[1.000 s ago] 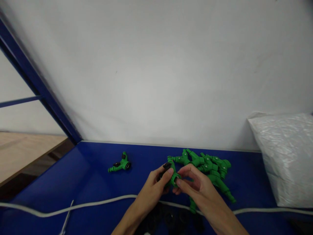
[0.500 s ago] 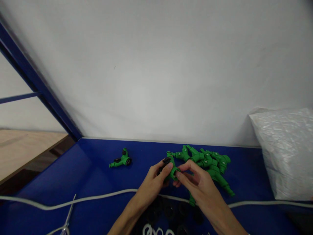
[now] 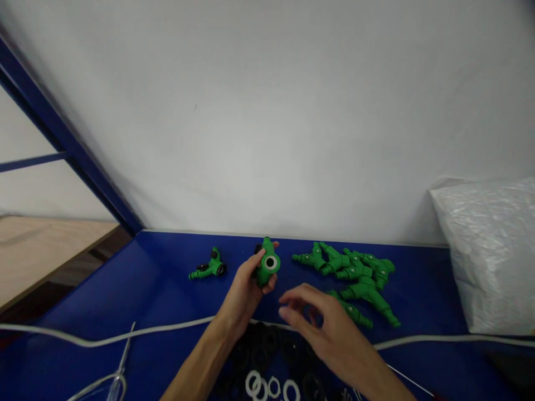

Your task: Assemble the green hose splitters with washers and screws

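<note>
My left hand (image 3: 242, 292) is closed round a green Y-shaped hose splitter (image 3: 263, 274), its round mouth tipped toward me. A white ring shows inside that mouth around a dark hole, and a black knob sits at the far side. My right hand (image 3: 330, 326) is apart from it, thumb and fingers curved with a gap between them and nothing visible in the grip. Beneath the hands lie white rings (image 3: 253, 384) and darker black rings (image 3: 261, 356), partly covered by my right hand. A splitter with black knobs (image 3: 210, 266) lies on the left.
Several green splitters (image 3: 355, 273) lie heaped at the right on the blue tabletop (image 3: 163, 295). A white cable (image 3: 83, 342) crosses the table. At lower left is a thin pointed tool (image 3: 124, 353). A clear plastic bag (image 3: 489, 267) stands at the right by the white wall.
My right hand has come away from the splitter toward me and to the right. My left hand has moved the splitter left and turned its mouth to me; a white ring now shows there.
</note>
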Available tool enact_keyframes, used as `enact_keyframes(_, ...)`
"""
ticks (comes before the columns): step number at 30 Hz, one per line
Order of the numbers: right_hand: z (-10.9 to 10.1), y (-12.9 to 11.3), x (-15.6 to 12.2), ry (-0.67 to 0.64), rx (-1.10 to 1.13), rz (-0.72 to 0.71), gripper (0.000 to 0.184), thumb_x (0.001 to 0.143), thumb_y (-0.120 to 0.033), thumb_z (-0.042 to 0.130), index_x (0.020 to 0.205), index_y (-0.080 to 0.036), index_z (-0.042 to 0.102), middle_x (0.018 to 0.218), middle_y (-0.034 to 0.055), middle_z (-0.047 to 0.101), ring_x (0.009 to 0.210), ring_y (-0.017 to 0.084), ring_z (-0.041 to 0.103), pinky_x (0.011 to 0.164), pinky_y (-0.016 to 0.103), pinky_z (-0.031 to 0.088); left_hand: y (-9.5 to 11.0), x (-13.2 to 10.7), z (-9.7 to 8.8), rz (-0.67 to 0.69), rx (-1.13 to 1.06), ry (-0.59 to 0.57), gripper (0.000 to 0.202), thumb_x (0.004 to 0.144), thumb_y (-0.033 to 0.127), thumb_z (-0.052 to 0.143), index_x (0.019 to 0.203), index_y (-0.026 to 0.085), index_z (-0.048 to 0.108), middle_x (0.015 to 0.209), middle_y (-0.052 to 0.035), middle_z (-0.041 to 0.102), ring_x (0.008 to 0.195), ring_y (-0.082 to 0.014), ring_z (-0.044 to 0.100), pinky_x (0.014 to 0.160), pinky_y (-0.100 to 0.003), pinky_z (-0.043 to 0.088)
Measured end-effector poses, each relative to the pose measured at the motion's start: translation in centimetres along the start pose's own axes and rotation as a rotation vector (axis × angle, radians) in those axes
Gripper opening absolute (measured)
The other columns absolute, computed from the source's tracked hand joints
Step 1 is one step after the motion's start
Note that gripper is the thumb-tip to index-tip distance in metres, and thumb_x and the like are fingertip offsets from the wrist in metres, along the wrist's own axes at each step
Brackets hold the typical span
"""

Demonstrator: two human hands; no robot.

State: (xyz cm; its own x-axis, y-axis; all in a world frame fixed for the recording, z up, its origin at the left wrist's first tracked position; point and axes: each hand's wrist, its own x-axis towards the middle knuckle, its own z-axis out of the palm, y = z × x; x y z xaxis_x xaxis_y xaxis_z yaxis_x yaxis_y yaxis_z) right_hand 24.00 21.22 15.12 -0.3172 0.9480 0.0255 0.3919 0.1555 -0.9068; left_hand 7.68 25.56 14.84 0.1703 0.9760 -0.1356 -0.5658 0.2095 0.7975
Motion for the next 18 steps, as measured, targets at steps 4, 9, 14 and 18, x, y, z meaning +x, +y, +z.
enact_keyframes(4, 1.5, 0.7, -0.7, -0.221, -0.19, -0.081, 0.035, 0.079, -0.018, 0.077, 0.111, -0.031, 0.074, 0.112, 0.0023, 0.066, 0.111, 0.024, 0.06, 0.1, 0.036, 0.045, 0.5, 0.3, -0.6, -0.046, -0.198, -0.027, 0.036, 0.088, 0.034, 0.067, 0.117, 0.012, 0.07, 0.083, -0.0034, 0.061, 0.059, -0.0078, 0.05, 0.052, -0.019, 0.041)
enact_keyframes(9, 2.7, 2.0, -0.4, -0.229, -0.312, -0.121, 0.04, 0.079, -0.009, 0.074, 0.113, -0.029, 0.075, 0.114, 0.0054, 0.067, 0.114, 0.028, 0.06, 0.102, 0.039, 0.047, 0.3, 0.1, -0.4, -0.13, -0.265, -0.099, 0.04, 0.089, 0.034, 0.065, 0.123, 0.013, 0.067, 0.086, -0.0056, 0.065, 0.059, -0.0084, 0.054, 0.053, -0.019, 0.044)
enact_keyframes(14, 2.1, 1.6, 0.0, -0.182, -0.222, -0.15, 0.031, 0.076, -0.01, 0.075, 0.103, -0.026, 0.076, 0.11, 0.0041, 0.069, 0.106, 0.024, 0.065, 0.097, 0.034, 0.05, 0.4, -0.2, -0.3, -0.161, -0.301, -0.155, 0.045, 0.089, 0.036, 0.066, 0.127, 0.011, 0.066, 0.086, -0.0065, 0.066, 0.06, -0.0087, 0.055, 0.053, -0.019, 0.044)
enact_keyframes(18, 0.3, 1.5, 0.5, -0.038, -0.006, -0.087, 0.021, 0.083, -0.021, 0.068, 0.104, -0.025, 0.07, 0.093, 0.0016, 0.074, 0.084, 0.021, 0.07, 0.08, 0.034, 0.055, 0.4, -0.4, -0.3, -0.159, -0.283, -0.133, 0.046, 0.089, 0.035, 0.066, 0.129, 0.012, 0.065, 0.087, -0.007, 0.067, 0.06, -0.0091, 0.055, 0.056, -0.02, 0.046)
